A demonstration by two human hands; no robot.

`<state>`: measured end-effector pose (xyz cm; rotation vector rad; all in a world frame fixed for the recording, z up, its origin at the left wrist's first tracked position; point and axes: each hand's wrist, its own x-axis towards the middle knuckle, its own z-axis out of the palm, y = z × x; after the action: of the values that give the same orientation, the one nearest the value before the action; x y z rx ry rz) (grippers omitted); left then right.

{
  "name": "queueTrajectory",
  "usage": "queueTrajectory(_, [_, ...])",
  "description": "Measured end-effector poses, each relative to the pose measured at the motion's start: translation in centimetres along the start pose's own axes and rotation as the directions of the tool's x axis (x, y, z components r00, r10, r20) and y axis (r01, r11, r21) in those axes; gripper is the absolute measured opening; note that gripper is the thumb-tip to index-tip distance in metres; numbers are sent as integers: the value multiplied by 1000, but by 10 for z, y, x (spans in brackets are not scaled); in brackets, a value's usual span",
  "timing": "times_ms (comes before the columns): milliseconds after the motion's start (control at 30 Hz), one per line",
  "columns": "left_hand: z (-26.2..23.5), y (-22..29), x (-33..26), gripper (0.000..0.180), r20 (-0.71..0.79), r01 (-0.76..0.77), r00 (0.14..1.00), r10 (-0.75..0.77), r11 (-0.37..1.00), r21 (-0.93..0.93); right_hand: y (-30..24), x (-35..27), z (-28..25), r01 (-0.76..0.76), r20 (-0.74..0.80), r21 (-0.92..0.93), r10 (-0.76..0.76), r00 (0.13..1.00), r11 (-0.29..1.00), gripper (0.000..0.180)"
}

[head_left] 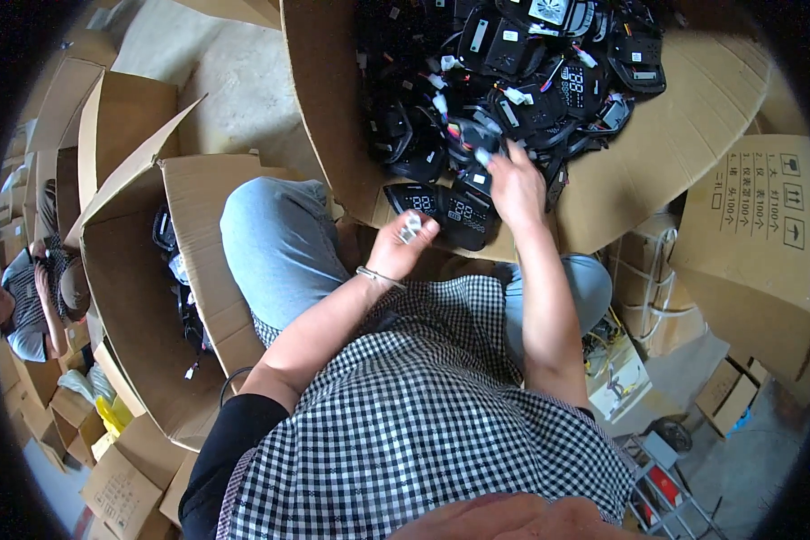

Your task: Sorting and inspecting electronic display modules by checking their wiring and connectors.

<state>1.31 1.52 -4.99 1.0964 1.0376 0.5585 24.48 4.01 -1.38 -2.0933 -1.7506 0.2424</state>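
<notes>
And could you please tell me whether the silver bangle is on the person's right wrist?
No, the silver bangle sits at the wrist of the left hand, while the right forearm is bare.

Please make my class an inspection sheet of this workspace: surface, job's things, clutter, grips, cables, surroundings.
Surface: large open cardboard box in front of the person, serving as the work area.
Job's things: black digital display units heaped inside it; small white piece, exact kind unclear.
Clutter: second open cardboard box at left, dark parts inside; yellow plastic farther left.
Grips: left grip holds the small white piece; right grip is at the heap's near edge, its hold blurred.
Cables: coloured wires and white connectors among the units.
Surroundings: another person at far left; printed carton at right.
</notes>
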Motion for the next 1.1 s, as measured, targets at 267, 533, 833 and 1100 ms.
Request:
queueTrajectory(267, [-3, 28, 6, 37, -119, 16, 991, -61, 937, -348, -9, -112, -65, 240, -44, 233, -236, 971, 943, 17])
queueTrajectory(533, [-2, 37, 6, 44, -153, -212, 975, 161, 880, -426, 11, -91, -48, 126, 138, -325, -85, 987, 937, 42])
queueTrajectory(833, [-4, 28, 2, 37, 174, -569, 795, 581, 616, 544, -60, -96, -63, -348, 247, 592, 247, 937, 727, 15])
queueTrajectory(1100, [-9, 34, 2, 31, 368, -631, 771, 520, 543, 554, -76, -78, -74, 8, 166, -7, -7, 986, 1000, 12])
